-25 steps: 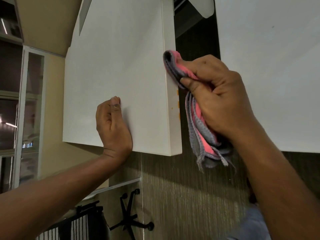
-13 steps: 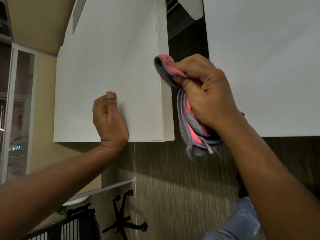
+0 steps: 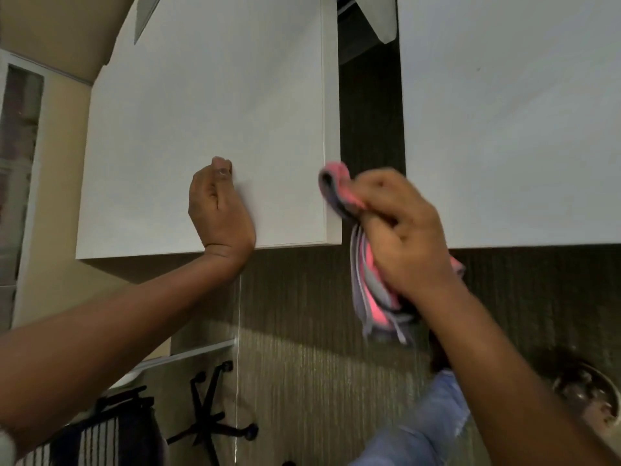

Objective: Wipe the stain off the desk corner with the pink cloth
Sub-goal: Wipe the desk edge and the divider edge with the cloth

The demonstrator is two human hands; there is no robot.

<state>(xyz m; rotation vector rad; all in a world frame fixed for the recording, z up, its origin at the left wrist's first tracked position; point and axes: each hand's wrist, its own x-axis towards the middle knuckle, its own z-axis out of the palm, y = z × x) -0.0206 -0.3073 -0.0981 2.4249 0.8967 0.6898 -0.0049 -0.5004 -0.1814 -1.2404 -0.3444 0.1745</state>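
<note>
On white desk (image 3: pixel 208 112) edge: right hand (image 3: pixel 400 230) clutches pink cloth (image 3: pixel 339 186); left hand (image 3: pixel 220 213) fisted.

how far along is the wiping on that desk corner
Done: the right hand has the pink cloth bunched and pressed on the desk's side edge near the corner; the left hand rests curled on the desk top. In hand: rubbing that edge. Left: the cloth covers the spot, so whether the stain is gone cannot be told.

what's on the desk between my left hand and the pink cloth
Nothing: in the head view, bare white desk runs from the left hand to the pink cloth at its edge.
</note>
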